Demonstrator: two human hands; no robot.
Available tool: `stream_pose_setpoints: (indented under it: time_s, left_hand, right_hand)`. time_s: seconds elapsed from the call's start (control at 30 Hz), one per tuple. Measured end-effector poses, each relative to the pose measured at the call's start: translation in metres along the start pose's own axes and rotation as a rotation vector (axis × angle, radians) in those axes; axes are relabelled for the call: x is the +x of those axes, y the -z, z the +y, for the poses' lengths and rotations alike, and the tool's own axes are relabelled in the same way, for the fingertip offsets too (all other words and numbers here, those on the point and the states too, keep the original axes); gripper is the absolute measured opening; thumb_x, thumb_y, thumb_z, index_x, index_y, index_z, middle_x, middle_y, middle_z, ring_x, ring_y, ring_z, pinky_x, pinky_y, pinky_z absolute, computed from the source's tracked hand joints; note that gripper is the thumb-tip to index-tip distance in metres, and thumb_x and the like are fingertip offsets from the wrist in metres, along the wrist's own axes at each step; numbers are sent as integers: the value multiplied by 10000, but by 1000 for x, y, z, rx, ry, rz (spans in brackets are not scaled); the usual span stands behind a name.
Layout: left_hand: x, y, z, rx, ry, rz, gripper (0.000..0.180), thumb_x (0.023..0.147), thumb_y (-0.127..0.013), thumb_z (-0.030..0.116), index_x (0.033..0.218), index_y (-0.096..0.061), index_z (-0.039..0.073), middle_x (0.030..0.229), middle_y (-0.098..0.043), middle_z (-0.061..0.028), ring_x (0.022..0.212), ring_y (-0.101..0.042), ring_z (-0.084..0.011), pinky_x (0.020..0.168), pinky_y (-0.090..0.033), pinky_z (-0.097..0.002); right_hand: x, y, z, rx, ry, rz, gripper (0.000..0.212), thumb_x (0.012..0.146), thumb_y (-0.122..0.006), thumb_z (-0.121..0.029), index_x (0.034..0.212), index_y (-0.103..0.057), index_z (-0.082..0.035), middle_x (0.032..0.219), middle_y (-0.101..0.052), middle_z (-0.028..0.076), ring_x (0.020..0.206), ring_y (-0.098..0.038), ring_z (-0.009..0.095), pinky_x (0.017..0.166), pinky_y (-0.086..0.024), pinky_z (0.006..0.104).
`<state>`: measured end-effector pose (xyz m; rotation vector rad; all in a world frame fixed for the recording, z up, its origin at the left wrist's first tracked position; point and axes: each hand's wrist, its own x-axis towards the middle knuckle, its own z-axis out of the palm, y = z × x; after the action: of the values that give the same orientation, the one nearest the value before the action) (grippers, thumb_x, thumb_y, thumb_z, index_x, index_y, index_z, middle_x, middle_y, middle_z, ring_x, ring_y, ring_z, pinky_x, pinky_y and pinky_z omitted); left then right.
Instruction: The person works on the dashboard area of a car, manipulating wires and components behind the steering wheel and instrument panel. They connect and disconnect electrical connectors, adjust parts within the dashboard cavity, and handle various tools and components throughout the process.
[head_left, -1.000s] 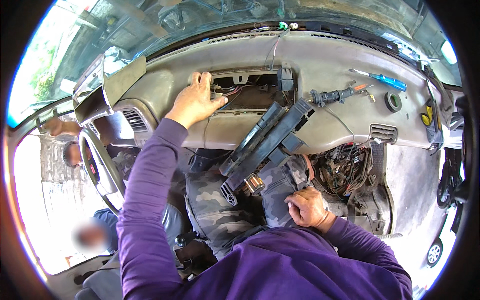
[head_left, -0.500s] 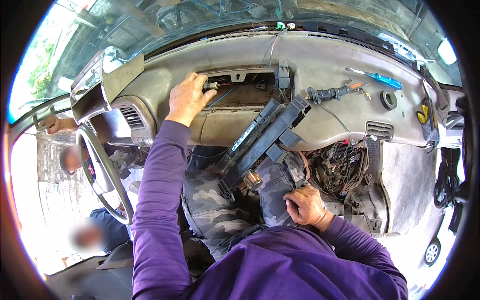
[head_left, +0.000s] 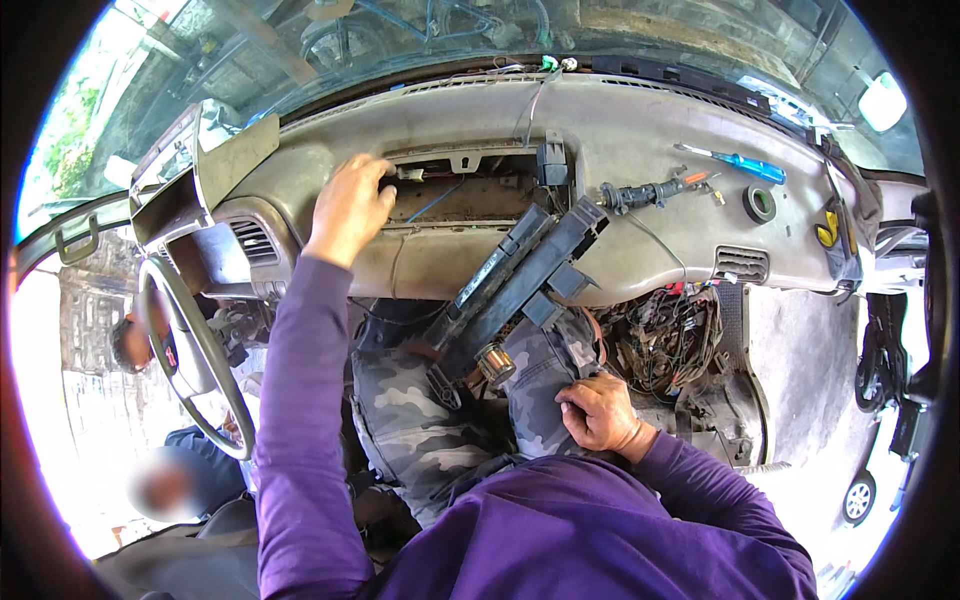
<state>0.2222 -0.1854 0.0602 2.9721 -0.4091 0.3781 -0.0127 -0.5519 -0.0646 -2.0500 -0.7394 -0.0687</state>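
Observation:
My left hand (head_left: 350, 208) is at the left end of a rectangular opening in the dashboard (head_left: 330, 130), its thumb and forefinger apart with nothing between them. Just right of its fingertips, a small pale wire connector (head_left: 410, 174) sits inside the opening. A thin blue wire (head_left: 437, 200) crosses the opening's lower part. My right hand (head_left: 602, 412) rests on my right thigh, its fingers curled in and seemingly holding nothing. A long black plastic housing (head_left: 525, 285) with boxy parts leans slantwise between my lap and the dashboard. At its lower end is a small copper-coloured motor-like cylinder (head_left: 495, 364).
On the dashboard's right lie a blue-handled screwdriver (head_left: 755, 167), a black tape roll (head_left: 759, 204) and a black switch stalk (head_left: 650, 192). A tangled wire bundle (head_left: 665, 345) hangs below. The steering wheel (head_left: 195, 350) stands left, with two people beyond it.
My left hand has let go of the pale connector and drawn back left. The connector now sits in the opening. A hand at the left grab handle is gone. My right hand stays on my thigh.

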Motion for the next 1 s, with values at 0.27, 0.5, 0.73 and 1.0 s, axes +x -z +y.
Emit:
stream_pose_setpoints:
  time_s: [0.27, 0.5, 0.73, 1.0]
  left_hand:
    - [-130, 80, 78, -777, 146, -464, 736, 799, -896, 320, 1416, -592, 58, 1380, -603, -117, 1244, -610, -290, 1012, -511, -412]
    - [-208, 35, 111, -1060, 480, -379, 1208, 662, -982, 118, 1620, -247, 85, 1473, -477, -169, 1082, -641, -250, 914, -594, -393]
    - [-224, 0, 152, -1362, 523, 115, 878, 791, -832, -80, 1537, -378, 14, 1421, -508, -131, 1220, -605, -201, 1016, -552, -348]
    - [-143, 64, 104, -1295, 465, 265, 462, 920, -780, 150, 1309, -641, -58, 1165, -687, -83, 983, -660, -141, 850, -564, -289]
  right_hand:
    - [-2, -1, 3, -16, 4, -34, 132, 797, -697, -98, 929, -697, -88, 756, -674, 78, 660, -645, 328, 636, -481, 420]
    - [27, 21, -24, -15, -65, 47, 154, 822, -713, -68, 970, -687, -31, 811, -673, 156, 729, -674, 351, 646, -538, 414]
    - [103, 88, -46, -383, -94, 347, 645, 854, -734, -62, 1449, -488, -28, 1300, -523, 232, 1063, -606, 375, 913, -531, 433]
    - [133, 72, -42, -252, -24, 292, 606, 840, -741, -46, 1409, -532, -23, 1397, -501, 231, 1164, -607, 391, 998, -519, 436]
